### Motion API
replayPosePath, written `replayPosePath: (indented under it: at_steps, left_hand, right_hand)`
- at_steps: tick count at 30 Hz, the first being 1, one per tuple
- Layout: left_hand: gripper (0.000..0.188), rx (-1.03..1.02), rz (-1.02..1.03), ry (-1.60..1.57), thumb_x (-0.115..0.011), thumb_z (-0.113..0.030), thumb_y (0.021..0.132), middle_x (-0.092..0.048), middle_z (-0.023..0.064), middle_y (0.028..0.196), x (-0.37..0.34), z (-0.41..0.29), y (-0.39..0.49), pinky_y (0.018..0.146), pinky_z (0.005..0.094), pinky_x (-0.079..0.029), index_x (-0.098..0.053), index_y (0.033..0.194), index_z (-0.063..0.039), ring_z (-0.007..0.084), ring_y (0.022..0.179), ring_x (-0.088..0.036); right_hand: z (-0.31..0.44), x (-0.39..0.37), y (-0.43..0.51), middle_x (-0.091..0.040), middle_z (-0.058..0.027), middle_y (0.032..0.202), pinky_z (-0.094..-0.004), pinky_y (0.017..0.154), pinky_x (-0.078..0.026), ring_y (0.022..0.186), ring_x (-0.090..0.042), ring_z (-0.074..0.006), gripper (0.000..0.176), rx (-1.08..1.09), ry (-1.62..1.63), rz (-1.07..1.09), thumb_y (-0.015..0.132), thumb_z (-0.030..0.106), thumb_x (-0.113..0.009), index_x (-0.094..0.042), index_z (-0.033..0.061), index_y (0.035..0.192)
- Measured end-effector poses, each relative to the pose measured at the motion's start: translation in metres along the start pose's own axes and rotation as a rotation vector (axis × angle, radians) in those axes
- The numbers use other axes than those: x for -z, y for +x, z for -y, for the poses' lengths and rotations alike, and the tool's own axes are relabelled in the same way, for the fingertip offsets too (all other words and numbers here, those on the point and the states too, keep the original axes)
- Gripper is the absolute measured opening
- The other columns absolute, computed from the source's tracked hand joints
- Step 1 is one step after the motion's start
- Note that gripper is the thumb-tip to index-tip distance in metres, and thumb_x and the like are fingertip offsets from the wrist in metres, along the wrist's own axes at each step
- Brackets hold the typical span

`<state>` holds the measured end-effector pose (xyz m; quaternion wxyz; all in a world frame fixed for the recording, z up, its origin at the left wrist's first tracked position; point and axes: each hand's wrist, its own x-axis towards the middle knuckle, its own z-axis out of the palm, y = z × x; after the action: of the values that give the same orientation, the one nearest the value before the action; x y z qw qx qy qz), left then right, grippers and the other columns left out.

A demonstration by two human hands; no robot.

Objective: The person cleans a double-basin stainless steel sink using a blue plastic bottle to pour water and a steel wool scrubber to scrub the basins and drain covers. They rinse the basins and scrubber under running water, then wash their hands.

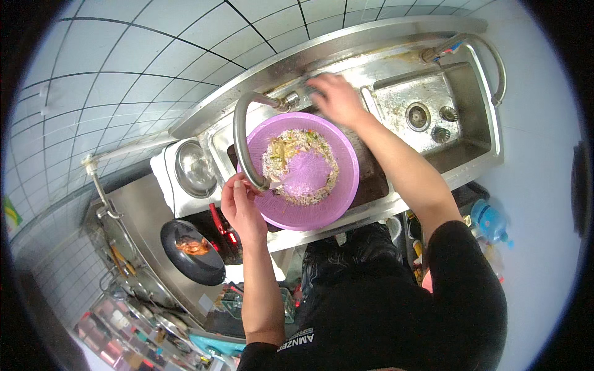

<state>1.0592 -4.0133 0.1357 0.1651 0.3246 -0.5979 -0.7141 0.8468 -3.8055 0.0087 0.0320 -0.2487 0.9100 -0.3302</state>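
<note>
A pink plastic strainer basket [345,178] sits over the left sink basin, with rice and vegetable scraps [287,150] in a ring on its bottom. Above it arches a metal faucet [241,134]. My left hand [243,208] is at the spout's end by the basket's left rim, its thumb and fingers bent close together; whether they pinch something is unclear. Behind the basket, near the faucet's base, my right hand [336,97] is blurred, with its fingers spread; its fingertips are over the sink's back ledge, and what they touch cannot be told.
To the right is a second steel basin [473,125] with a drain and another curved faucet [501,69]. A metal pan [195,169] with a red handle and a black frying pan [176,259] holding reddish food stand at the left. A blue plastic bottle [489,220] is at the lower right.
</note>
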Motion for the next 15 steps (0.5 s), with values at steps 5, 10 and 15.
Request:
replayPosePath:
  at_steps: [5,10,15]
  left_hand:
    - [0.021,-0.005,0.0,0.032,-0.05,-0.014,0.106,-0.062,0.0036,0.089,0.038,0.016,-0.015,0.068,0.0263,-0.047,-0.063,0.11,0.002,0.0108,0.075,-0.056]
    - [0.02,0.099,-0.009,0.056,-0.052,-0.015,0.105,-0.06,0.0027,0.086,0.068,0.038,-0.026,0.069,0.0267,-0.046,-0.062,0.108,0.002,0.0121,0.074,-0.054]
    - [0.02,0.146,0.038,0.066,-0.052,-0.014,0.105,-0.059,0.001,0.086,0.076,0.053,-0.029,0.069,0.0256,-0.045,-0.062,0.109,0.002,0.0098,0.074,-0.053]
  right_hand:
    - [-0.044,0.042,0.004,-0.07,-0.0114,0.109,-0.0436,0.084,-0.058,0.099,-0.069,-0.0299,0.039,-0.243,-0.453,-0.002,0.085,0.018,-0.065,-0.065,0.0166,0.124]
    - [-0.069,0.063,0.006,-0.067,-0.0128,0.12,-0.0414,0.094,-0.053,0.11,-0.065,-0.0318,0.03,-0.099,0.016,0.029,0.094,0.023,-0.063,-0.067,0.0139,0.122]
    - [-0.02,0.001,0.046,-0.065,-0.0122,0.119,-0.0448,0.094,-0.052,0.11,-0.062,-0.0357,0.034,0.327,-0.141,0.348,0.09,0.02,-0.065,-0.066,0.0153,0.123]
